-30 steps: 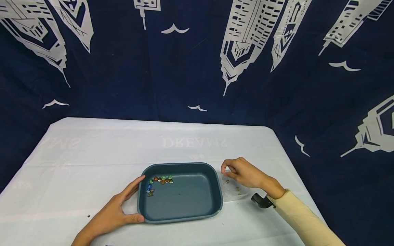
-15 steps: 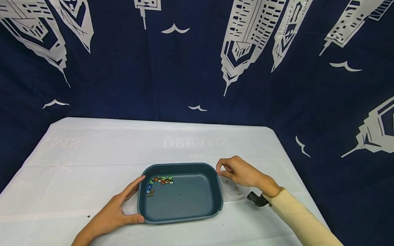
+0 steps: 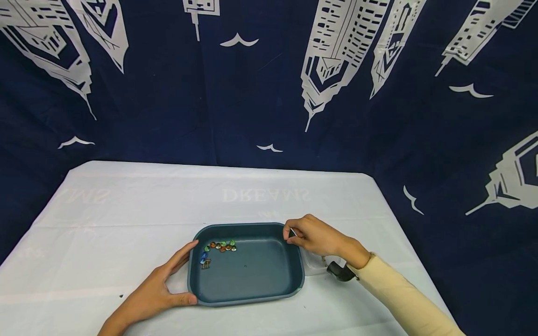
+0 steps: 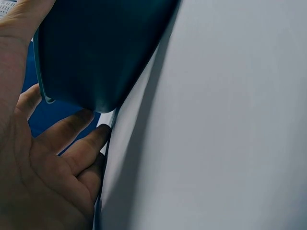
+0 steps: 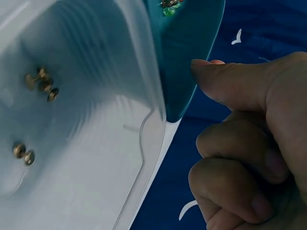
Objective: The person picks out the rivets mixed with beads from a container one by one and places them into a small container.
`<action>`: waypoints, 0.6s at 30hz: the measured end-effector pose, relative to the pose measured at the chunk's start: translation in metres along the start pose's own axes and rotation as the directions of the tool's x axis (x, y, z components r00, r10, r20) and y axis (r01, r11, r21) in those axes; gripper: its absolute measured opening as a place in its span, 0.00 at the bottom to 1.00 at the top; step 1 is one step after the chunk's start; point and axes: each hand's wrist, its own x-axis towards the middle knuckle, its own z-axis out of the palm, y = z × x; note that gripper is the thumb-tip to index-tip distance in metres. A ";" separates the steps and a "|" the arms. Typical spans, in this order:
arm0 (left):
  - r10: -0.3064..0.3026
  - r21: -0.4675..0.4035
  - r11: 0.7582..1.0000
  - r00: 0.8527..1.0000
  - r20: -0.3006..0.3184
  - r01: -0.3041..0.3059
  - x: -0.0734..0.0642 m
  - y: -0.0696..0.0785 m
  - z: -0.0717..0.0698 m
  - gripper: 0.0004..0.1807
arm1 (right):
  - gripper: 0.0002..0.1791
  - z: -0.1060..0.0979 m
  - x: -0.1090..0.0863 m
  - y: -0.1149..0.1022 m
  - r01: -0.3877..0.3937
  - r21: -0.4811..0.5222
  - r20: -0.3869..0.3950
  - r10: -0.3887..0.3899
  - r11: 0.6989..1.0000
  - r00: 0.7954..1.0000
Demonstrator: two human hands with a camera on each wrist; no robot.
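My left hand (image 3: 157,287) rests against the left end of a dark teal tray (image 3: 269,294), fingers spread along its outer wall and thumb at the near corner. In the left wrist view the fingers (image 4: 76,124) stretch out beside the wall. A row of small, shiny green, amber and blue pieces (image 3: 223,243) lies in the tray, with brass-coloured pieces (image 3: 206,264) at its near end. My right hand (image 3: 313,234) is over the tray's far right corner. Its thumb (image 5: 230,81) and index fingertip pinch a tiny thing hidden between them; the other fingers are curled.
A clear plastic box (image 3: 313,268) stands close against the tray's right side, partly under the right wrist. Several brass round-headed pieces (image 5: 45,86) lie inside it. A small dark speck (image 3: 121,295) is on the white cloth, left of the left hand. Dark blue printed cloth (image 3: 252,102) hangs behind.
My right hand has moved left from over the clear box to over the tray's right rim, keeping its pinch. The left hand and the pieces in the tray have stayed put.
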 end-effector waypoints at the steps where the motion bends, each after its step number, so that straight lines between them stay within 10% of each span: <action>1: -0.001 -0.002 1.000 1.000 0.001 0.001 0.000 0.000 0.000 0.63 | 0.02 0.001 0.001 -0.001 0.001 0.002 0.003 -0.001 1.000 1.000; 18: 0.005 -0.007 1.000 1.000 0.002 -0.005 0.000 -0.002 0.001 0.63 | 0.02 0.010 0.029 -0.019 0.064 -0.003 0.044 -0.064 0.998 0.997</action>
